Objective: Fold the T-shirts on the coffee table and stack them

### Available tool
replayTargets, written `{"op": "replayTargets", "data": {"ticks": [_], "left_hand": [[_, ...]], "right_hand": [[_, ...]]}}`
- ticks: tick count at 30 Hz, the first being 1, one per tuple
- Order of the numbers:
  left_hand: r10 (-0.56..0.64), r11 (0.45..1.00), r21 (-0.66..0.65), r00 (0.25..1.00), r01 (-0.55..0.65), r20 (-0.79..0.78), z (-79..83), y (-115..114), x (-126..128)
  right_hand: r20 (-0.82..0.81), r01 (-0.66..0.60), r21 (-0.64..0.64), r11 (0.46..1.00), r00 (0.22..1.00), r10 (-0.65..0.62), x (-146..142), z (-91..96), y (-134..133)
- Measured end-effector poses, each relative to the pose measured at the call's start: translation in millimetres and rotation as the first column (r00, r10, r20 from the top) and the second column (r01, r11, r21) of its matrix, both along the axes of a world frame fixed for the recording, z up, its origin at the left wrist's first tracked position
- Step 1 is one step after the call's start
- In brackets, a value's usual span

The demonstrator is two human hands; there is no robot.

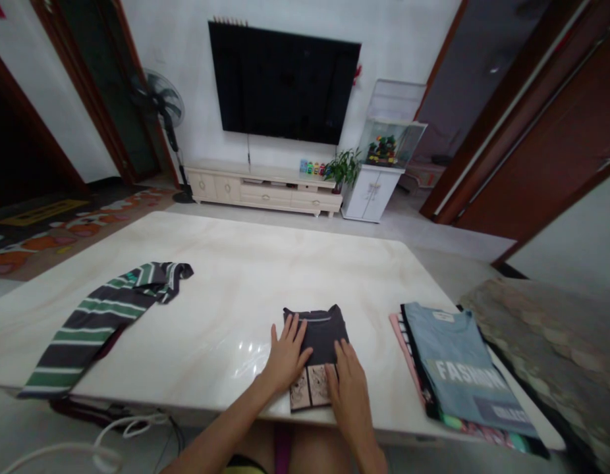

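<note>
A dark grey T-shirt [321,339] with a beige printed panel lies folded into a narrow rectangle near the table's front edge, its collar pointing away from me. My left hand [286,352] rests flat on its upper left side, fingers spread. On its right side lies my right hand [348,382], fingers stretched out and covering part of the printed panel. To the right is a stack of folded shirts, with a blue-grey "FASHION" T-shirt [456,362] on top. A green, grey and white striped shirt [95,322] lies loosely at the left, partly over the front edge.
The pale, glossy table [226,263] spans the foreground. Beyond it stand a low TV cabinet [265,194], a fan [166,108] and a fish tank [390,141] on a white cabinet. A sofa [547,342] borders the right side. White cables [107,441] hang at the lower left.
</note>
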State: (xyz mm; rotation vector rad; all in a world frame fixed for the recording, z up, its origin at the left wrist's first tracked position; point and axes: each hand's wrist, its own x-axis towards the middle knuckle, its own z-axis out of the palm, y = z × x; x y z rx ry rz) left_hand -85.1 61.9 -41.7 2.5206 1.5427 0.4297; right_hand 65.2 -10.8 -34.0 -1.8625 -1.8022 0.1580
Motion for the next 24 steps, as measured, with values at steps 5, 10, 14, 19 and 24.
{"op": "replayTargets", "data": {"ticks": [5,10,14,19,24], "left_hand": [[-0.009,0.999,-0.047,1.0,0.009,-0.001,-15.9,-6,6],[-0.013,0.993,-0.113,0.999,0.018,0.038,-10.6,-13,1],[0.01,1.0,-0.022,0.993,-0.007,0.115,-25.8,-57,-11],[-0.084,0.996,0.024,0.961,0.081,0.263,-50.1,-112,-37],[0.188,0.936,-0.349,0.763,0.052,0.618,-54.5,-138,-42]], "right_hand": [[0.259,0.132,-0.109,0.985,0.961,-0.1,3,-26.6,23],[0.319,0.155,-0.138,0.978,0.942,-0.104,-2,-28.5,12],[0.309,0.196,-0.001,0.981,0.933,-0.186,-2,-51.9,-20],[0.196,0.069,0.195,0.978,0.975,-0.107,22,-91.6,-60],[-0.074,0.226,0.018,0.974,0.972,-0.224,51,-66.1,-59]]}}
